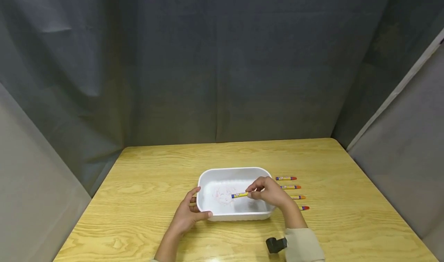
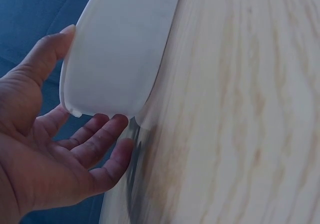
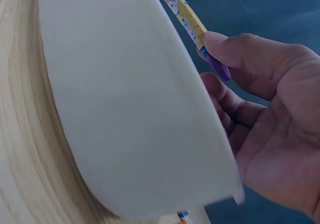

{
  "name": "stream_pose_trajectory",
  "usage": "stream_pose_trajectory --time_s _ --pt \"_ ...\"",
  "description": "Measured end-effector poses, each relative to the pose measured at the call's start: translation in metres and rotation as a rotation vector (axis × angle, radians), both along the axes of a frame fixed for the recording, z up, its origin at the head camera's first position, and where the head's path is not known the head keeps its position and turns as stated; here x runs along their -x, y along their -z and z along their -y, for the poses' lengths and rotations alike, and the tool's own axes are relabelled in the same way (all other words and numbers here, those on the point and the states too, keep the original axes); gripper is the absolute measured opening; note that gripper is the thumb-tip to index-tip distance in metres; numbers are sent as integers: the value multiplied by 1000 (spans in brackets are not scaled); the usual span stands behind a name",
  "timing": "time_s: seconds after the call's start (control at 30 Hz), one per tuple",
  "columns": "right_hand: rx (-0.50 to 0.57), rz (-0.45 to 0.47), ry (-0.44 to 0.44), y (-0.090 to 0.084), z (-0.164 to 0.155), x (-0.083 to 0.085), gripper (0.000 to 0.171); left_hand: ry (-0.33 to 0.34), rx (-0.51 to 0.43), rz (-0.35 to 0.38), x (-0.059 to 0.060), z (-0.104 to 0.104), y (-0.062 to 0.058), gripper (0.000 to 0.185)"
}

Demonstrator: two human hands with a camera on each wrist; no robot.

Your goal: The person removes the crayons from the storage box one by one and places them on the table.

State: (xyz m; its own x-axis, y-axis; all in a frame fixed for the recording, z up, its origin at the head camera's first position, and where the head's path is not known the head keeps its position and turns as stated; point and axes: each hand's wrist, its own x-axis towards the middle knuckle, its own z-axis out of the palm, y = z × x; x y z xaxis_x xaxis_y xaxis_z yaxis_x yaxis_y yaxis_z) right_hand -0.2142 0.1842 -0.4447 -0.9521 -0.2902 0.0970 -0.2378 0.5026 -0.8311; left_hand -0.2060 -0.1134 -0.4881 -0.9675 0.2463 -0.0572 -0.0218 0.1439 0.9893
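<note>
A white plastic tray with rounded corners stands on the table, faint reddish marks on its floor. At its left end my left hand holds it, thumb on the near rim. In the left wrist view the fingers of that hand spread against the end wall of the tray. My right hand pinches a crayon over the tray between thumb and fingers. The right wrist view shows this crayon with a yellow wrapper, a blue end and a purple tip.
Right of the tray several more crayons lie in a column, among them a red-tipped crayon and an orange-tipped crayon. The wood-grain table has dark cloth hanging behind it. A black device sits by the right sleeve.
</note>
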Motion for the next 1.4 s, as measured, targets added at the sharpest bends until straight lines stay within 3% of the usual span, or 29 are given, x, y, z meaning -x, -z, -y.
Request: stream_pose_trajectory --time_s 0.43,0.53,0.63,0.73,1.07,1.4 --pt "71 38 -9 -11 -32 -26 11 21 -18 11 -1 0 2 99" --pt "64 60 11 -11 -38 -30 12 25 -23 16 -5 0 -9 98" --pt "58 83 33 -12 -43 -35 15 27 -26 17 -6 0 -10 97" --pt "67 102 46 -12 -50 -40 16 26 -23 12 -3 1 -2 98" --pt "106 114 80 -5 -81 -53 20 42 -23 -6 0 2 0 99" --pt "123 223 115 10 -113 -71 26 46 -29 -16 -2 1 -1 98"
